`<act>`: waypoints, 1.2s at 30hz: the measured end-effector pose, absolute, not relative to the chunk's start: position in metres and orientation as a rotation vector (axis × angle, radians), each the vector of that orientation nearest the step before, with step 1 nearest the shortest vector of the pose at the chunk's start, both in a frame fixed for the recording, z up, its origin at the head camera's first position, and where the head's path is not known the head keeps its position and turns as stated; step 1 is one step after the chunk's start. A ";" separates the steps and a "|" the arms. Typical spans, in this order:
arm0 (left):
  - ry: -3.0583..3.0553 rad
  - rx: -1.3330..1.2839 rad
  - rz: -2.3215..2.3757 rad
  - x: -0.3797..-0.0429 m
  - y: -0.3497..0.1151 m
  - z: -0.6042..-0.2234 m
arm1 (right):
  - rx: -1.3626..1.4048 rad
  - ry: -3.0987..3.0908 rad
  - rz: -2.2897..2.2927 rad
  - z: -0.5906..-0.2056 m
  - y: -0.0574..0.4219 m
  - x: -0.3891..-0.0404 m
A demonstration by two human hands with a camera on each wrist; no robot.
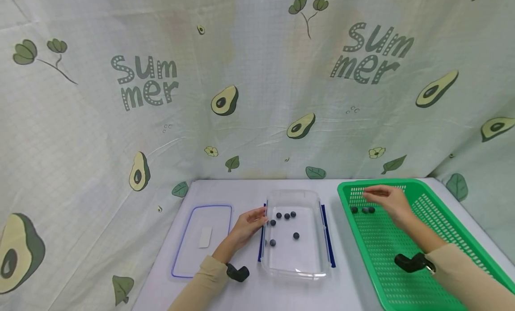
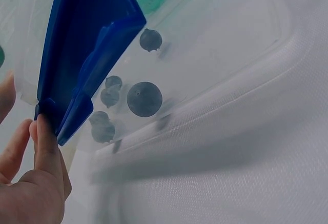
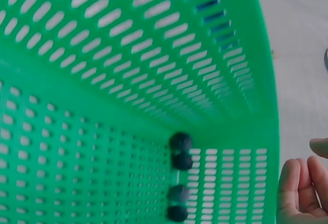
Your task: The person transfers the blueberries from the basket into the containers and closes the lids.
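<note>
My left hand (image 1: 245, 227) is at the left side of a clear plastic container (image 1: 295, 273). Its fairly straight fingers (image 2: 47, 149) touch the end of a blue latch flap (image 2: 87, 44), with the thumb apart from them. Several blueberries (image 1: 296, 236) lie in the container, most toward its left and far sides. Over the far left end of a green basket (image 1: 364, 262) is my right hand (image 1: 389, 202), its fingers extended together. Nothing shows between thumb and fingers in the right wrist view. Below it, several blueberries (image 3: 179, 160) lie in a row along the basket's end wall.
A clear lid (image 1: 189, 253) with a blue rim lies on the white table left of the container, with a pale rectangular label (image 1: 205, 237) on it. Another blue latch flap (image 1: 327, 237) hangs out at the container's right side. A patterned curtain (image 1: 257, 78) stands behind the table.
</note>
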State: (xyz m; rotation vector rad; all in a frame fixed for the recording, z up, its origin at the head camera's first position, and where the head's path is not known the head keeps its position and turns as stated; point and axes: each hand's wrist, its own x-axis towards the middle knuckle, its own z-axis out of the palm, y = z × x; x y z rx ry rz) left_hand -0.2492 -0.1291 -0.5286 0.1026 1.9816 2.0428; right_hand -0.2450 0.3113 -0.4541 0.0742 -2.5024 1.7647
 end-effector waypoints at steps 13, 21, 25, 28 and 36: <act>2.008 0.106 2.039 -0.248 -0.130 -0.528 | -0.042 -2.403 1.786 -0.472 0.346 -0.253; 2.000 0.112 2.035 -0.248 -0.129 -0.528 | -0.180 -2.534 1.604 -0.489 0.356 -0.256; 1.999 0.108 2.039 -0.248 -0.128 -0.528 | -0.238 -2.603 1.502 -0.498 0.360 -0.258; 1.994 0.114 2.043 -0.248 -0.128 -0.529 | -0.260 -2.640 1.450 -0.505 0.361 -0.259; 1.948 0.087 2.074 -0.249 -0.127 -0.529 | -0.229 -2.701 1.390 -0.517 0.361 -0.263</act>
